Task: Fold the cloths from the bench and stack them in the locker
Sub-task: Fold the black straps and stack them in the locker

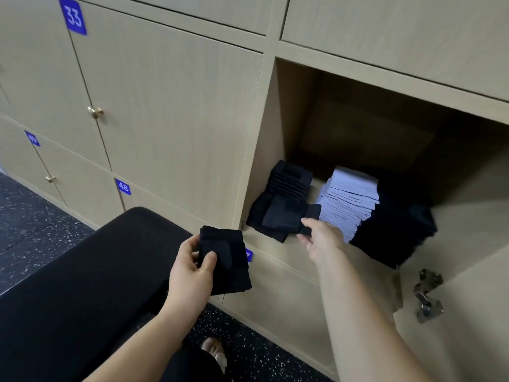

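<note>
My left hand (pixel 190 271) grips a folded black cloth (pixel 228 268) in front of the lockers, above the end of the black bench (pixel 82 285). My right hand (pixel 321 238) reaches into the open locker (pixel 297 111) and pinches another folded black cloth (pixel 286 216) lying at the locker's front left. Behind it stands a stack of black cloths (pixel 292 177). To its right is a tall stack of light blue cloths (pixel 349 199), and further right a dark pile (pixel 399 224).
The locker's open door (pixel 468 271) swings out at the right with a metal hinge (pixel 428 296). Closed locker doors with blue number plates 33 (pixel 73 15) and 48 (pixel 123 186) fill the left. The floor (pixel 33 216) is dark and speckled. A foot (pixel 216 351) shows below.
</note>
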